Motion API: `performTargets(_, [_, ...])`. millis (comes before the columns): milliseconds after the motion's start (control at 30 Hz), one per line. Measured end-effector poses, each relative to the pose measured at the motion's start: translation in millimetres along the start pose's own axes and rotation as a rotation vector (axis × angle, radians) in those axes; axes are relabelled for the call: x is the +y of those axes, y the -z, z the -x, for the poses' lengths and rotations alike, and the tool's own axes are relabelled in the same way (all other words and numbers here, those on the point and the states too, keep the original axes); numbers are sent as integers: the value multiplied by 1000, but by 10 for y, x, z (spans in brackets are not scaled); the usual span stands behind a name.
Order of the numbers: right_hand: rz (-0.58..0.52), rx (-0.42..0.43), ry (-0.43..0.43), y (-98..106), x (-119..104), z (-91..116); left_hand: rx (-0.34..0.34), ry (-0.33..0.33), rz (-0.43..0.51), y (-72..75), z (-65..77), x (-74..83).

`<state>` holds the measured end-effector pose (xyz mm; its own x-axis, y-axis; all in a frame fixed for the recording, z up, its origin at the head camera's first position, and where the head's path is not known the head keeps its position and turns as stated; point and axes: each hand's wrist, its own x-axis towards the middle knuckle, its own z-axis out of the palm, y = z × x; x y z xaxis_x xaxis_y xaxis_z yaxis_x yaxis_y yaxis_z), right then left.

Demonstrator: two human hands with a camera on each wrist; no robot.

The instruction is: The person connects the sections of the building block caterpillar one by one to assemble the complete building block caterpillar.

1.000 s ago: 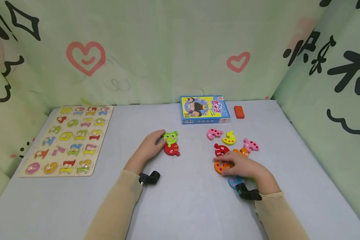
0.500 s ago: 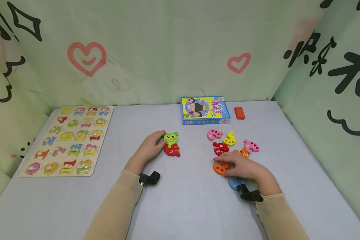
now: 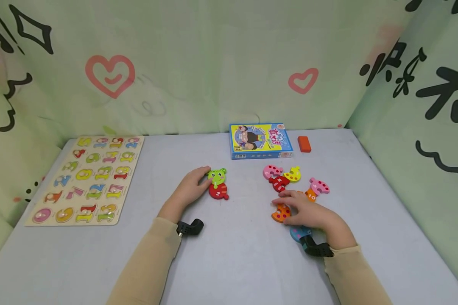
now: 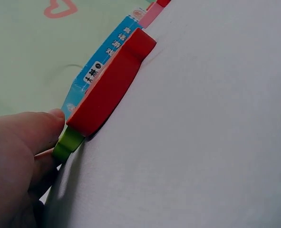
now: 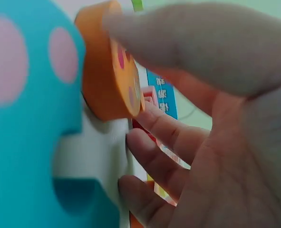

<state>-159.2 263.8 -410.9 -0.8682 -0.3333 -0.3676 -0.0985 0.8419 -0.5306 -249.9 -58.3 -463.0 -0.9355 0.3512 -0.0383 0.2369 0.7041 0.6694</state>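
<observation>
On the left, a green frog-faced puzzle piece (image 3: 216, 175) is joined to a red piece (image 3: 218, 191) marked 2. My left hand (image 3: 191, 184) holds the green piece by its left edge, thumb and fingers around it. My right hand (image 3: 309, 209) pinches an orange spotted puzzle piece (image 5: 104, 71) between thumb and index finger, while the other fingers spread over the table. Just past those fingertips lies a red striped piece (image 3: 279, 183). Below the hand, a blue spotted piece (image 3: 300, 232) is partly covered by the wrist camera.
Pink (image 3: 272, 171) and yellow (image 3: 292, 174) pieces lie behind the red striped one. Another pink piece (image 3: 319, 186) adjoins an orange one marked 10 (image 3: 310, 194). A blue-yellow box (image 3: 261, 141) and an orange-red block (image 3: 304, 144) sit at the back; a number board (image 3: 85, 180) lies left.
The red striped piece has shifted away and slightly left, up to the pink and yellow pieces. The orange spotted piece has moved slightly left under my right hand. My left hand stays put.
</observation>
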Motion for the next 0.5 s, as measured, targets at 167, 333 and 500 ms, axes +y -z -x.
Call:
performTargets(167, [-3,5,-47,-3,1,-6,3,2,10,-1,6,-4])
performTargets(333, [-16,-20,-3,-8,-3,-10,0,2,4,-1,6,-8])
performTargets(500, [-37,-36,-1,-8,-11,-4,-4,5,11,-4,-5,-8])
